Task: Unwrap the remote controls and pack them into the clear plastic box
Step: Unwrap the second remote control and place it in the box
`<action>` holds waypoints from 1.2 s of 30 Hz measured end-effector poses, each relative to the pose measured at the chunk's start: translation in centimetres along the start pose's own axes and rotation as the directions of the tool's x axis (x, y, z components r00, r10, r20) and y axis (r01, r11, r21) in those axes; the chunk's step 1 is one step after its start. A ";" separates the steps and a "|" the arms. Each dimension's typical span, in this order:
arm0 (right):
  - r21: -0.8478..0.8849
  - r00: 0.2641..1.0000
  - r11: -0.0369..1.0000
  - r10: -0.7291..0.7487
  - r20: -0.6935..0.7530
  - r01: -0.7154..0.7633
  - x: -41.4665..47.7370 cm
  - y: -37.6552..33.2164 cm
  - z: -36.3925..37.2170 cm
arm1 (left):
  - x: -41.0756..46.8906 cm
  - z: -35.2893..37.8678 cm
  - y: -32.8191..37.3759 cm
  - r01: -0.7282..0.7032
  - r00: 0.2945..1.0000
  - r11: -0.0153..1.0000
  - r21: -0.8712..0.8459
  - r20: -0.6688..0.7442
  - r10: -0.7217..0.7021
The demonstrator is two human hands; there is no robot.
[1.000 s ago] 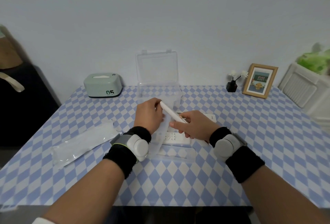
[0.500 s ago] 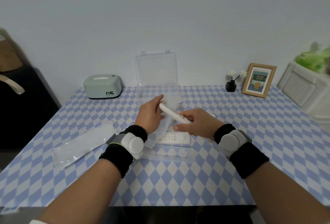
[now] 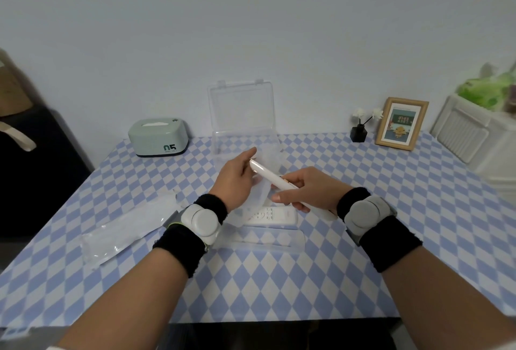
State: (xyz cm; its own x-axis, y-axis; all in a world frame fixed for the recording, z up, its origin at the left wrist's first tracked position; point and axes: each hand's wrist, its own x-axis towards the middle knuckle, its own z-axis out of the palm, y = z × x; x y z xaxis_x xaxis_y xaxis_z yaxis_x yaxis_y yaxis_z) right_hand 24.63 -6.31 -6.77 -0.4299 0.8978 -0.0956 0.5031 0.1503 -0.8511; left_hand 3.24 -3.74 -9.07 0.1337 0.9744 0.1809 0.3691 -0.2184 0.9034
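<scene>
My right hand [image 3: 308, 192] grips a slim white remote control [image 3: 268, 175] that points up and left above the table. My left hand [image 3: 237, 179] pinches its clear plastic wrapper [image 3: 261, 196], which hangs down from the remote's far end. Just beyond both hands stands the clear plastic box [image 3: 245, 143] with its lid upright. A second white remote [image 3: 272, 214] with buttons facing up lies in its wrapper on the tablecloth below my hands. A third wrapped remote [image 3: 268, 239] lies nearer to me.
An empty clear wrapper [image 3: 125, 228] lies at the left on the blue-and-white checked tablecloth [image 3: 279, 288]. A green tissue box [image 3: 159, 137] sits at the back left. A small black vase [image 3: 358, 132], a picture frame [image 3: 402, 123] and a white crate [image 3: 480, 137] stand at the right.
Both hands have lifted the remote slightly and moved it toward the box. The wrapper has slid further down off the remote.
</scene>
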 end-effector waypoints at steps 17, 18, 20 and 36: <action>-0.322 0.926 0.943 -0.043 -0.375 -0.086 0.3 -0.4 1.5 | -0.3 0.0 1.5 0.016 1.000 0.995 -0.100 -0.023 -0.018; -0.324 0.909 0.941 -0.046 -0.415 -0.101 0.3 -0.5 2.0 | -0.3 0.1 1.7 0.000 0.999 0.999 -0.037 -0.047 -0.002; -0.285 0.877 0.951 -0.029 -0.479 -0.124 0.2 -0.7 3.1 | -0.3 0.1 2.0 -0.025 0.995 0.994 0.104 -0.089 0.035; 0.014 0.903 0.992 0.123 -0.410 -0.129 0.2 -2.7 5.4 | -2.0 0.7 2.8 -0.019 0.960 0.978 0.210 -0.271 0.077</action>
State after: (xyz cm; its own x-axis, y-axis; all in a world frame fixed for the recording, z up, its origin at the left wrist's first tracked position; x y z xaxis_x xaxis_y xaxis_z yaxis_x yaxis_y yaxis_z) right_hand 19.10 -8.79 -7.29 -0.0186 0.9996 0.0205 0.5441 0.0273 -0.8386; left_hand 4.65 -6.31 -7.18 -0.0926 0.9328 0.3483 0.5514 -0.2432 0.7980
